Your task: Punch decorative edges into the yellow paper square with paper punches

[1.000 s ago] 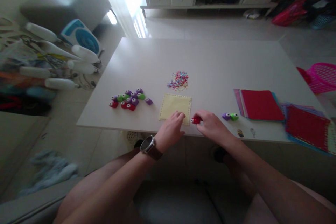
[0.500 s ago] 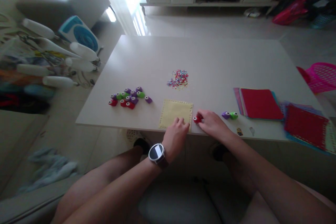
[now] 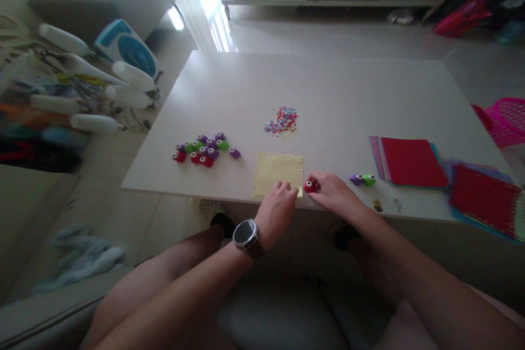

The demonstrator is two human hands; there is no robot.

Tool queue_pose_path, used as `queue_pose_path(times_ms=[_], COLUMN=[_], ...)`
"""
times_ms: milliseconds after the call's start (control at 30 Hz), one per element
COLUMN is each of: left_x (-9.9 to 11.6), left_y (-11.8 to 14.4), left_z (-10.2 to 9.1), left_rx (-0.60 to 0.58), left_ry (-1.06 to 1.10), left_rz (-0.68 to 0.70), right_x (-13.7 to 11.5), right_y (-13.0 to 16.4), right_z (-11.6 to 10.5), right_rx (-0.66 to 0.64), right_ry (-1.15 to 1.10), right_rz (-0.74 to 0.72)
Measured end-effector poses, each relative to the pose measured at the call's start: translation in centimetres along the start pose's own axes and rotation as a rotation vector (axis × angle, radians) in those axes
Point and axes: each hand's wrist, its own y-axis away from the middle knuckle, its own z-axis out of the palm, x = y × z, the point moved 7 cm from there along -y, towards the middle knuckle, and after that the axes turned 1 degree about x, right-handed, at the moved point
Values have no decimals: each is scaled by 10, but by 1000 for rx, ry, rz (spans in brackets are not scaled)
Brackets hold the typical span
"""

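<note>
A pale yellow paper square (image 3: 278,169) with punched edges lies at the near edge of the white table (image 3: 320,87). My left hand (image 3: 276,210), a watch on its wrist, pinches the square's near right corner. My right hand (image 3: 334,192) grips a small red paper punch (image 3: 310,186) set against the square's right edge. A purple punch (image 3: 355,178) and a green punch (image 3: 369,179) sit just right of that hand.
A cluster of several red, purple and green punches (image 3: 205,149) lies at the left. A heap of coloured paper bits (image 3: 281,120) sits behind the square. Stacks of coloured paper (image 3: 410,161) lie at the right, a pink basket (image 3: 506,117) beyond them.
My left hand has slid from the top of the yellow square back to its near right corner. The right hand and red punch stay at the right edge. The view shifted slightly.
</note>
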Motion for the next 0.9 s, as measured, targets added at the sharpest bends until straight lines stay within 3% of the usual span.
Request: queue_pose_path(times_ms=[467, 900], left_x=[1, 0], left_y=[-1, -1], left_z=[1, 6], left_rx=[-45, -2], left_ry=[-16, -46], left_rz=[-10, 20], right_x=[2, -2], right_y=[0, -2], right_z=[1, 6], right_rx=[39, 18], right_ry=[1, 9], right_rz=[1, -20])
